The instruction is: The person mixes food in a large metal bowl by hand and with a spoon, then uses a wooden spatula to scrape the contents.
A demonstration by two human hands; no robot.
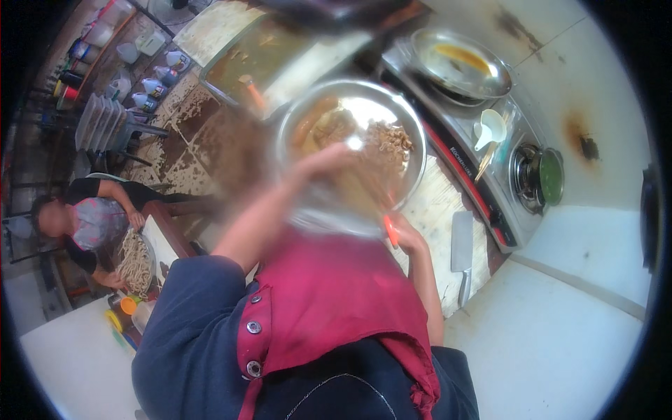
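A wide shiny metal bowl stands before me, tilted, with shredded brown food in its far right part. Brownish lumps lie at its far left, and a bright glare covers part of the inside. My left hand reaches over the middle of the bowl, blurred; whether its fingers hold anything is hidden. At the near right rim my right hand grips the orange handle of a utensil. The utensil's working end is blurred against the bowl, so its kind is unclear.
Right of the bowl, a cleaver lies on a worn board. A gas stove carries a metal pan and a white funnel. Beyond are a murky tray and another orange handle. A person sits left.
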